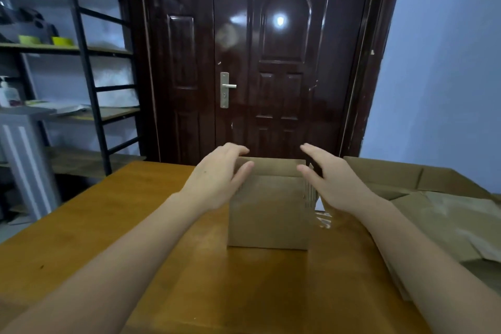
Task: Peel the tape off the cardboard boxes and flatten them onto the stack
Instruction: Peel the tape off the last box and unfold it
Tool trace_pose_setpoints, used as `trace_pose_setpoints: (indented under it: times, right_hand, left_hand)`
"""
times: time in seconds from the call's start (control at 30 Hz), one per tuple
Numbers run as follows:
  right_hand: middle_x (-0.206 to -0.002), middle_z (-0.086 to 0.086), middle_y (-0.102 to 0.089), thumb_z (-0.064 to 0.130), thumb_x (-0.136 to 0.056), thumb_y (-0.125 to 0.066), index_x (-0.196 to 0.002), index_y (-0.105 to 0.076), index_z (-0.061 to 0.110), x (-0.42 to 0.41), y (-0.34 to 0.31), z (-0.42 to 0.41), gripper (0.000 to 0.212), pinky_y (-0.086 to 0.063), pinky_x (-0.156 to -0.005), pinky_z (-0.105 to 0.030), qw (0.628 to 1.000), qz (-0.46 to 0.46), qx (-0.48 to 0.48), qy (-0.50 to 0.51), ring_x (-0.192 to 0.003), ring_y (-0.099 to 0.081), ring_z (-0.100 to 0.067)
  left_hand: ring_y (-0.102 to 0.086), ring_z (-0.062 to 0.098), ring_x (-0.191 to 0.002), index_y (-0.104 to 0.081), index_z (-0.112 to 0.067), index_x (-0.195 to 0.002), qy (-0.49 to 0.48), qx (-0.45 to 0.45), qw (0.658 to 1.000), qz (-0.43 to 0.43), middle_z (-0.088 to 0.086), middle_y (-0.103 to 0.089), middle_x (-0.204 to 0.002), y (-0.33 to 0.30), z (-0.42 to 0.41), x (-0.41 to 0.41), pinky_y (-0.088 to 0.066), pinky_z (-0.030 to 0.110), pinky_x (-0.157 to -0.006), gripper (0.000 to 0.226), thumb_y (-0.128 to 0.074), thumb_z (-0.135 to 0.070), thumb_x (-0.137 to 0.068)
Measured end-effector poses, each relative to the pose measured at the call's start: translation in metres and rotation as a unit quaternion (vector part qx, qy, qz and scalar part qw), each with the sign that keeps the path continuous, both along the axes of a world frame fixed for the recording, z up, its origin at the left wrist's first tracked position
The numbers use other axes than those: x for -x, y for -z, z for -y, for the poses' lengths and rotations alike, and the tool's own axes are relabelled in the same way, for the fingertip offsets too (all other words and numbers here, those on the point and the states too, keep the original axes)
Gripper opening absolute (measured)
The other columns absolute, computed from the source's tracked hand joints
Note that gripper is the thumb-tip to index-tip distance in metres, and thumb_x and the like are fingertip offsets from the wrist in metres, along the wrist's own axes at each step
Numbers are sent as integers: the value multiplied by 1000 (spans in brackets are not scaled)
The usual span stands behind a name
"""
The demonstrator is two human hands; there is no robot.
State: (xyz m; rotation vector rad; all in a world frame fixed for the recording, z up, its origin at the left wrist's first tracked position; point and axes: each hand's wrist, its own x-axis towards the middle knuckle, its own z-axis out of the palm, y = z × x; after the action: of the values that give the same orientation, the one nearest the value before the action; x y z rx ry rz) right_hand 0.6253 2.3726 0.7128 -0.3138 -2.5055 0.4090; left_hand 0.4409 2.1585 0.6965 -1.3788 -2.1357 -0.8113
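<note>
Cardboard box [268, 214] upright on table [81, 225]; left hand [217, 179] flat against its side, right hand [333, 182] spread, just clear. Uneven squeeze could topple box.

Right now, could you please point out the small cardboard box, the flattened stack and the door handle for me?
small cardboard box [268, 214]: head view, on its near front face.
flattened stack [447, 214]: head view, on the top sheet at right.
door handle [229, 86]: head view, on the silver lever.
</note>
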Motion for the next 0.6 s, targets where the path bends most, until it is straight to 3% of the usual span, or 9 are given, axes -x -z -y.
trace_pose_setpoints:
  times: [0.13, 0.23, 0.37, 0.47, 0.6]
  right_hand:
    - [-145, -1, -58, 22, -106, -49, -142, -59, 17, 38, -20, 3, 37, -37, -115, -29, 998, 30, -48, -20, -136, -50, -16]
    - [-142, -2, -60, 31, -102, -57, -141, -59, 21, 54, -22, -9, 40, -42, -108, -27, 994, 108, -14, -8, -131, -55, -18]
    - [-152, 4, -50, 61, -91, -64, -152, -45, 28, 58, -10, -27, 72, -36, -102, -22, 983, 172, 59, -6, -137, -47, -16]
    - [-160, 6, -38, 80, -81, -57, -157, -33, 32, 55, -4, -37, 93, -33, -112, -31, 975, 202, 96, -12, -145, -38, -17]
    - [-166, 7, -25, 103, -51, -50, -159, -23, 38, 50, 0, -39, 130, -26, -117, -37, 951, 256, 175, -14, -150, -29, -20]
  left_hand:
    - [-62, 16, -111, -67, -25, -124, 13, 90, 996, 10, -6, -67, -123, -30, -47, 13, -50, 34, -95, 30, -42, -32, -109]
    - [-65, 20, -111, -68, -27, -125, 6, 184, 981, 53, -1, -70, -125, -33, -64, 30, -53, 39, -97, 27, -51, -34, -106]
    - [-60, 20, -122, -57, -24, -144, 5, 246, 963, 112, 0, -63, -140, -18, -65, 41, -50, 34, -100, 58, -55, -60, -98]
    - [-52, 21, -135, -45, -25, -154, 13, 241, 957, 162, 0, -52, -153, -7, -60, 44, -41, 30, -102, 80, -49, -76, -93]
    - [-36, 23, -148, -25, -33, -162, 36, 286, 918, 271, -3, -30, -167, -9, -49, 39, -30, 34, -105, 106, -43, -95, -78]
